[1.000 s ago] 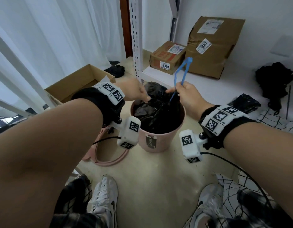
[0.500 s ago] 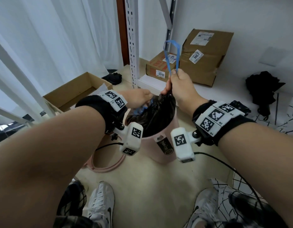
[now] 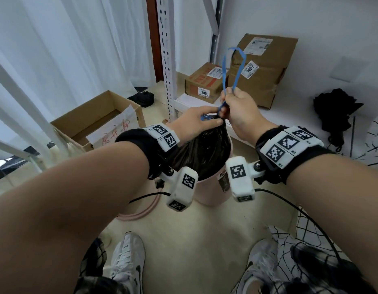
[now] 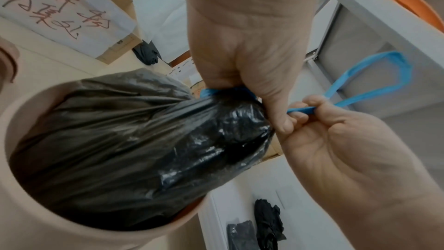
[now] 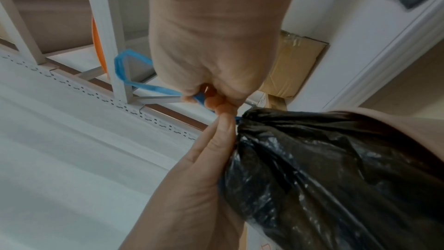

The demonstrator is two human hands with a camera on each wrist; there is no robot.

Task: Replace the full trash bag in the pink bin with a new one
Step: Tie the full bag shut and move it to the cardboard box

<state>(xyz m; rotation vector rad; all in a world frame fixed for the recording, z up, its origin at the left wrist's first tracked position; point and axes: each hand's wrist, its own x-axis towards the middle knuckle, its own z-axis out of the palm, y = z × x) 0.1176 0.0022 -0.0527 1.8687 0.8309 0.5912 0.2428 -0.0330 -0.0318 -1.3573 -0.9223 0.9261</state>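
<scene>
The black trash bag (image 3: 201, 153) sits in the pink bin (image 3: 207, 192) on the floor, its top gathered into a tight neck above the rim. The left hand (image 3: 194, 122) is closed around that neck, thumb and fingers pinching it. The right hand (image 3: 239, 109), just beside it, pinches the blue drawstring (image 3: 233, 68), whose loop stands up above the fist. Cardboard boxes (image 3: 262, 68) rest on the low shelf (image 3: 289, 117) behind.
</scene>
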